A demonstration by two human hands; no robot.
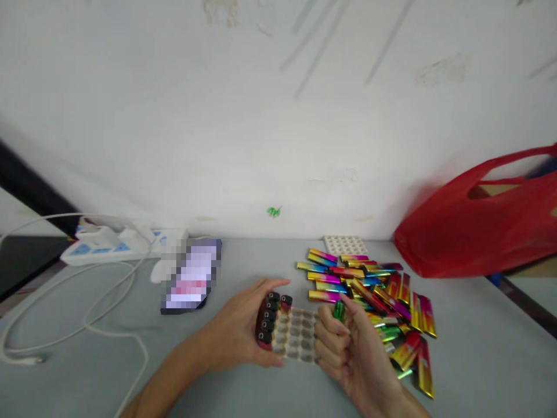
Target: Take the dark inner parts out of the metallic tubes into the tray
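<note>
A white plastic tray (300, 339) with rows of oval slots lies on the grey table between my hands. My left hand (241, 331) grips its left edge, where several dark-topped lighters (267, 316) stand in the slots. My right hand (343, 342) is closed on a green lighter (339, 310), held just above the tray's right edge. A heap of shiny multicoloured lighters (374, 296) lies loose on the table just right of my right hand.
A second slotted white tray (346, 244) lies by the wall behind the heap. A red plastic bag (478, 232) sits at right. A phone (191, 276), a white power strip (108, 244) and a white cable (87, 319) occupy the left.
</note>
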